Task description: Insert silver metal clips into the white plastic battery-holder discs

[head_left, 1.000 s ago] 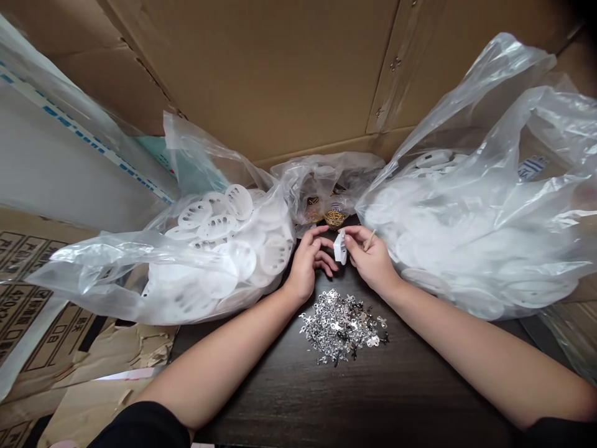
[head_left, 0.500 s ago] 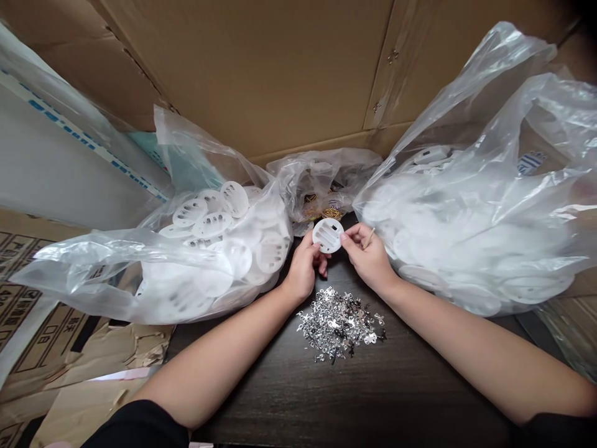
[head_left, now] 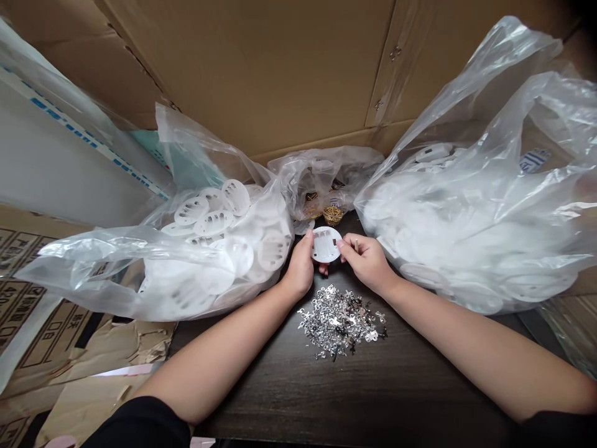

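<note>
Head view: both forearms are stretched forward over a dark table (head_left: 396,398), and the two hands are brought together at its far edge. The left hand (head_left: 301,269) is turned with its thumb upward; its fingers are curled and closed on the left edge of a white disc (head_left: 325,244). The right hand (head_left: 369,262) is set opposite, its thumb and forefinger pinched on the disc's right edge, while a thin stick (head_left: 357,245) is tucked among its other fingers, which are bent inward. The one disc is held upright between the two hands, just above the table, with its slotted face toward the camera.

Three clear bags are counted: a left bag (head_left: 140,274) filled with white discs too many to number, a right bag (head_left: 489,186) with more pale discs blurred by the plastic, and a small middle bag (head_left: 326,180) of gold-coloured bits behind the hands. One heap of small metal pieces (head_left: 342,320) is seen on the table, near the wrists. A cardboard wall (head_left: 280,74) is seen behind.
</note>
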`<state>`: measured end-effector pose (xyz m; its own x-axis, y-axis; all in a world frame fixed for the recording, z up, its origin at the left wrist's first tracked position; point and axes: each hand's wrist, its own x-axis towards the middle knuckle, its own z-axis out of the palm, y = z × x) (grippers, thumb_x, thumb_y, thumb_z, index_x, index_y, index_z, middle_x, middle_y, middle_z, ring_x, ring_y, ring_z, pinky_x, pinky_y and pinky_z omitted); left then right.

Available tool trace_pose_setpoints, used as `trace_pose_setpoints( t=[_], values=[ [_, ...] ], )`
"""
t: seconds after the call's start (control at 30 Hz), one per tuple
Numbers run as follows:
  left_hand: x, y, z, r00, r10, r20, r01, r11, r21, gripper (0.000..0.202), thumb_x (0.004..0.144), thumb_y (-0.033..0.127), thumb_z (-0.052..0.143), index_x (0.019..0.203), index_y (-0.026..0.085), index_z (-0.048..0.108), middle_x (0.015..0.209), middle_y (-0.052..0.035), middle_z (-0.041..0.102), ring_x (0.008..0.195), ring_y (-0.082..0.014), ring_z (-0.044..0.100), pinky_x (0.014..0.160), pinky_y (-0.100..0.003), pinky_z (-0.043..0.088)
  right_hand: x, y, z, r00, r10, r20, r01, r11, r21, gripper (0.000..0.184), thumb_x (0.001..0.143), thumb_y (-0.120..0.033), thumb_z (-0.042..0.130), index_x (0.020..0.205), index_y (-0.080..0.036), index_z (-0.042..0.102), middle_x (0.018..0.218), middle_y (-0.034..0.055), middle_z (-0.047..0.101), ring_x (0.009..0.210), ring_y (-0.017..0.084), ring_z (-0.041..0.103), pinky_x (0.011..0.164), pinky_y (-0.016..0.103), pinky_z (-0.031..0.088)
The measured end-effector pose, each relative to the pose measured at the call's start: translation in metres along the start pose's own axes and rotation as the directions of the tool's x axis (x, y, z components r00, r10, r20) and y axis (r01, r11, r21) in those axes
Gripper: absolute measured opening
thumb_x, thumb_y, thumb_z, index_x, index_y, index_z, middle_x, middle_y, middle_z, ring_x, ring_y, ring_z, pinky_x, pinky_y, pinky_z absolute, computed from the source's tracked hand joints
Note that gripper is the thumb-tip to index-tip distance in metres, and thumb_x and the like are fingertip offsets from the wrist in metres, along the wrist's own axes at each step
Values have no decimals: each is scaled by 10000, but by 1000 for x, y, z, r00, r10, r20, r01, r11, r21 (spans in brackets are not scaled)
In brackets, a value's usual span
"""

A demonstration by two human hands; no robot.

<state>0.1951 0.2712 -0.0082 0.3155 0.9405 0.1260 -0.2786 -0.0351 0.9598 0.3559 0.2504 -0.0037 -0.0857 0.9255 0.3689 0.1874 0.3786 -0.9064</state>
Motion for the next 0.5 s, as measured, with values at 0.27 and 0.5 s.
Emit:
trace_pose_setpoints(
  t=[0.27, 0.5],
  values=[
    [4, -6, -4, 998, -45, -42, 44, 999, -25, 583, 968, 681, 444, 869, 148, 659, 608, -61, 606, 499, -177, 571, 487, -299, 456, -3, -9, -1, 985, -140, 105, 146, 988, -45, 487, 1018, -381, 544, 580, -171, 522, 575, 8, 579, 525, 90, 468, 549, 264, 348],
    [10, -10, -6, 965, 9, -262, -41, 992, -116, 403, 949, 542, 574, 918, 147, 649, 830, -55, 670, 722, -147, 605, 645, -248, 496, -5, -7, -5, 865, -317, 390, 436, 859, -269, 326, 924, -268, 618, 623, -160, 551, 518, -45, 448, 480, 64, 350, 522, 250, 263]
  ],
)
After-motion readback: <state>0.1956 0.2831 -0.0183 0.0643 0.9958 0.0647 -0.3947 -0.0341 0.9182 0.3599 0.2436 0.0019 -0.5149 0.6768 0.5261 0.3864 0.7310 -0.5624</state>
